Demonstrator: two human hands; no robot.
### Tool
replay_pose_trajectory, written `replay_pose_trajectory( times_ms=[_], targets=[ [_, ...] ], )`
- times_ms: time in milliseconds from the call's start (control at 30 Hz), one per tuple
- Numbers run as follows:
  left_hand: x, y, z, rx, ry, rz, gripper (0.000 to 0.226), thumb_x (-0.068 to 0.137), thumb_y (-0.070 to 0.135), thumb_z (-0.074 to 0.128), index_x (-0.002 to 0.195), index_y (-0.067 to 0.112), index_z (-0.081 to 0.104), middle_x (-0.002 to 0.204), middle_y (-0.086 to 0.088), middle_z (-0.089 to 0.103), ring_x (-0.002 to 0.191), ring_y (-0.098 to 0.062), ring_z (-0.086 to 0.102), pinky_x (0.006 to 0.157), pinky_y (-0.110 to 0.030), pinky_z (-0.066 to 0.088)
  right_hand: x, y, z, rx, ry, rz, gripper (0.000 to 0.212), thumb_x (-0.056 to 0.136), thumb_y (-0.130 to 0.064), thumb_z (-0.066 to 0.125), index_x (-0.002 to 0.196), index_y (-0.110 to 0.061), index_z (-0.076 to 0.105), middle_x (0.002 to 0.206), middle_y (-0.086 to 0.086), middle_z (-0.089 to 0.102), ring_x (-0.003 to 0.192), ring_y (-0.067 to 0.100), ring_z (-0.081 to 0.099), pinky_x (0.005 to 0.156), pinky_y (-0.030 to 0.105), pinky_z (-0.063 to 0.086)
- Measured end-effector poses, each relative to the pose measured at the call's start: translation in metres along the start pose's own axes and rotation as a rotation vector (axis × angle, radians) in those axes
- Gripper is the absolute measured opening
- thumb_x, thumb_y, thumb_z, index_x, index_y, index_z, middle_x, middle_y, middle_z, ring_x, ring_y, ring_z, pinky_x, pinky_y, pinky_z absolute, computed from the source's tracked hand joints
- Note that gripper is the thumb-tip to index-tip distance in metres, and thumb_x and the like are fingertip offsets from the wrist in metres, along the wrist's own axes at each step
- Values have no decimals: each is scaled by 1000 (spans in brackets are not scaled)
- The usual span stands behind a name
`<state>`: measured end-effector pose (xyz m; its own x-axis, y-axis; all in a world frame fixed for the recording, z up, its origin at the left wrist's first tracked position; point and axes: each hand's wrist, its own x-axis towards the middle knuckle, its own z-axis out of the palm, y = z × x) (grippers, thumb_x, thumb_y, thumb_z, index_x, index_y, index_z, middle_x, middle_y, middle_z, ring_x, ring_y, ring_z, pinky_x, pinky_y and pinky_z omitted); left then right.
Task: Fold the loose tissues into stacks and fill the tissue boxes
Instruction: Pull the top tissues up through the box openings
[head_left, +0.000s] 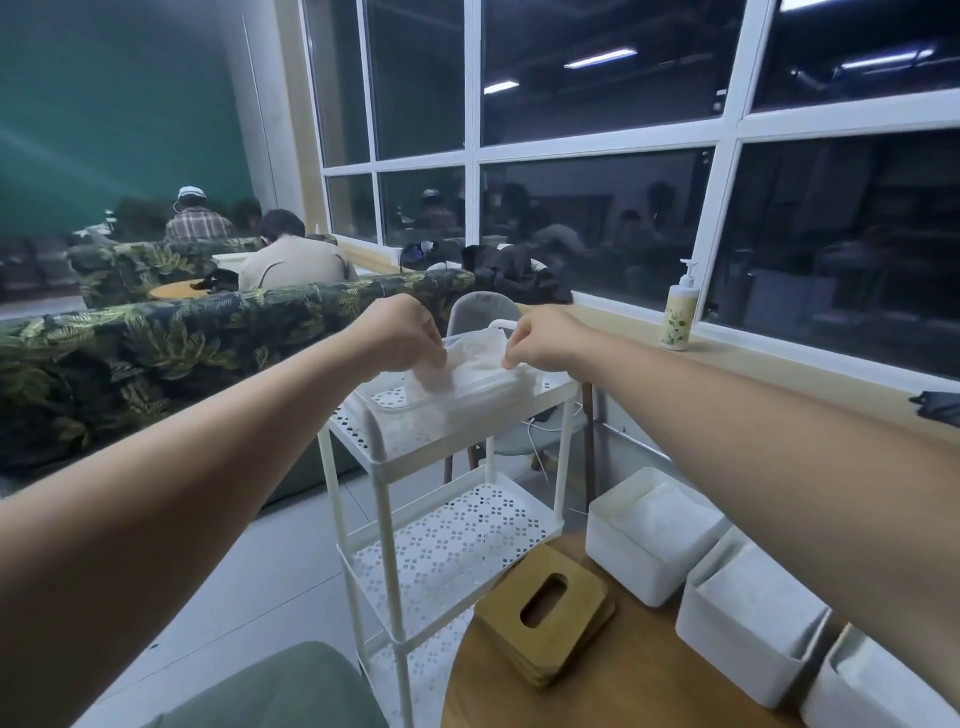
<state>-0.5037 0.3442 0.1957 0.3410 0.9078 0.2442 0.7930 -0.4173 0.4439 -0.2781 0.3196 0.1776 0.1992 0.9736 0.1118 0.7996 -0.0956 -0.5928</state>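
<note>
Above the cart (415, 453), tissue (475, 358) pinched between left hand (400, 332) and right hand (540, 340)

Lounge or café: patterned sofas (234, 332), big night windows (597, 208).

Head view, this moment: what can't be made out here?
All in the head view:
1. Left hand fingertips: veiled by the tissues that it and the right hand pinch in the clear tray; sheet count blurred.
2. Nearest tissue box: cut off by the bottom-right corner, crossed by the right forearm.
3. Wooden lids: stack count too fine to tell.
</note>
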Motion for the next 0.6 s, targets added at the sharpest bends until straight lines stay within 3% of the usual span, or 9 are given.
replay_pose_trajectory(
  times_ms=[67,200,433,600],
  targets=[
    [-4,2,-6,-29,24,35,7,80,21,85,82,21,78,87,-1,78,86,-23,73,69,-36,61,-3,0,-3,69,32,-32,14,84,-18,80,94,-10,79,98,1,72,85,18,61,68,29,49],
    [-9,9,-21,-98,90,92,6,84,18,80,85,21,75,87,3,74,79,-15,65,60,-26,48,-10,-2,-12,226,118,-113,9,93,-16,68,98,-10,72,86,-1,63,69,16,52,52,21,40],
    [-11,38,-38,-334,213,146,19,84,20,83,98,27,72,99,0,76,76,-16,62,60,-26,45,-25,2,-48,387,257,-217,13,86,-13,78,90,-20,67,87,-1,69,77,15,59,72,28,50],
    [-17,78,-14,-409,149,180,18,82,19,87,96,26,77,97,-1,78,74,-18,63,70,-35,56,-51,42,-85,466,249,-200,13,91,-5,75,92,-17,70,90,5,72,78,18,64,63,27,56]
  ],
)
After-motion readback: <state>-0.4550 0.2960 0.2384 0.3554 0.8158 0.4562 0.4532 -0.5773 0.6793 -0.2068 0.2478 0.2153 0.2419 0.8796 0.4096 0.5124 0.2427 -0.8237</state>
